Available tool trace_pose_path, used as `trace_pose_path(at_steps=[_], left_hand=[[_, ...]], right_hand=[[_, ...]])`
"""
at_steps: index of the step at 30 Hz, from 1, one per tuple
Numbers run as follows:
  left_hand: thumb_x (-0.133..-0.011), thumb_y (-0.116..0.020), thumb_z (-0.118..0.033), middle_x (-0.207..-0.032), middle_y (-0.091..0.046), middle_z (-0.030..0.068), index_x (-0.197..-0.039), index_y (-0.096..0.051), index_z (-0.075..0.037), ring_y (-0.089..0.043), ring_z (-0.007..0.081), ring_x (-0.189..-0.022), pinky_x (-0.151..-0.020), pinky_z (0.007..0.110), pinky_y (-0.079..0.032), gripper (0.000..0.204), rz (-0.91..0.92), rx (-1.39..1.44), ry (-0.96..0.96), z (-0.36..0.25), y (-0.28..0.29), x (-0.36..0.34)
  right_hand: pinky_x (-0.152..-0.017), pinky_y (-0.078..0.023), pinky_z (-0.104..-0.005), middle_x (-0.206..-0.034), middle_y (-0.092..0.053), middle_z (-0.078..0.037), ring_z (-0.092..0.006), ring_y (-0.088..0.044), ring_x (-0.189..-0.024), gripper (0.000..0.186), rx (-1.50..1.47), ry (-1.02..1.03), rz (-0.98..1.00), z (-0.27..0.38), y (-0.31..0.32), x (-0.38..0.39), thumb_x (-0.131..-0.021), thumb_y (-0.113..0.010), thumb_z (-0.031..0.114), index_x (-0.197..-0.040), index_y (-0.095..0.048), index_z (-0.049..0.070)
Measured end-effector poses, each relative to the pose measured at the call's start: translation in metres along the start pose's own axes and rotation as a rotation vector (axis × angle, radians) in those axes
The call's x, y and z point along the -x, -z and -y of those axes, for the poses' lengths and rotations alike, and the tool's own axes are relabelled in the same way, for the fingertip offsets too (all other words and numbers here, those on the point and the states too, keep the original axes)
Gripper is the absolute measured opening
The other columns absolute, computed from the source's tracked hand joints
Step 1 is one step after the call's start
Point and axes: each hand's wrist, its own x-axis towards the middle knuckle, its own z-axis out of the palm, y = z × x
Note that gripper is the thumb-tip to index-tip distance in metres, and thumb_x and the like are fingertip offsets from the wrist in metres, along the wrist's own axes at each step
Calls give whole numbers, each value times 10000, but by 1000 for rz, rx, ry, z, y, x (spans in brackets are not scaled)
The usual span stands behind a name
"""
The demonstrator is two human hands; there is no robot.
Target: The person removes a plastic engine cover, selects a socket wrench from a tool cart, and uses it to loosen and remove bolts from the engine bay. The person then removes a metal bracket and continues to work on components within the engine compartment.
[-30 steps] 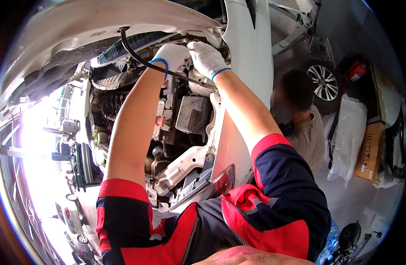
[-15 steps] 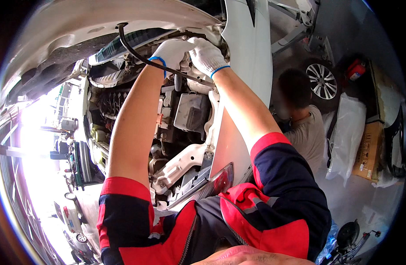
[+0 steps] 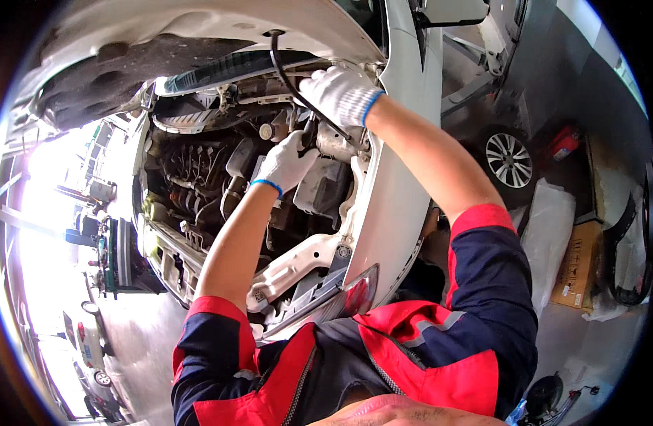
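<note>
White knit gloves with blue cuffs cover both hands in the head view, which looks into the open engine bay (image 3: 220, 184) of a white car under its raised bonnet (image 3: 199, 35).

Right hand (image 3: 341, 92): at 12 o'clock in the frame, curled closed at the rear edge of the bay. It rests against a thin black hose (image 3: 291, 78); whether the fingers actually clamp the hose cannot be told.

Left hand (image 3: 287, 163): just below and toward 7 o'clock from the right hand, fingers bent around a small dark part (image 3: 309, 135) beside a pale metal housing (image 3: 333, 142). The grip is partly hidden, so its firmness cannot be told.

Hose: long axis runs from 11 o'clock at the bonnet underside down to 5 o'clock, passing under the right hand and ending close to the left hand's fingertips. The right hand is the nearer.

Periphery: an alloy wheel (image 3: 507, 160) at 3 o'clock and a cardboard box (image 3: 578, 266) at 4 o'clock stand on the workshop floor.
</note>
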Motion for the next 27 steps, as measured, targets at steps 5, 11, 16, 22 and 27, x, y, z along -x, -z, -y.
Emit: trace_pose_path(at_steps=[5,11,16,22,27], left_hand=[[-903,-685,-390,-1058,-736,191,-1303,-596,-50,-708,388,-987,-844,452,-558,533,-231,181,57,43,-44,30],[-879,-700,-271,-985,-736,194,-1142,-670,-37,-712,398,-926,-809,462,-568,354,-213,99,13,79,-28,114],[-817,-732,-194,-931,-682,198,-1087,-659,-8,-660,396,-897,-801,488,-533,336,-375,25,-86,137,-43,206],[-832,-737,-269,-1037,-656,211,-1143,-637,14,-605,409,-1037,-931,498,-491,432,-439,-35,-22,149,-86,256],[-866,-713,-281,-1151,-654,224,-1186,-632,15,-593,421,-1141,-1046,507,-450,443,-448,-46,51,148,-95,264]], right_hand=[[-844,-584,-472,-1018,-742,-251,-405,-736,-939,279,-134,-250,106,5,-7,-40,-890,-604,185,-1002,-779,0],[-814,-567,-509,-1021,-731,-240,-426,-716,-937,217,-96,-163,148,-34,-46,-60,-874,-550,126,-927,-742,42],[-726,-581,-457,-958,-756,-184,-359,-736,-857,234,267,250,222,-16,-12,-42,-854,-574,144,-935,-791,111],[-809,-559,-507,-959,-728,-253,-469,-698,-913,259,-30,-165,222,-22,-16,-48,-872,-540,131,-960,-749,7],[-923,-535,-478,-1094,-711,-197,-403,-670,-1066,244,189,190,359,-15,-3,-36,-889,-542,117,-1038,-736,127]])
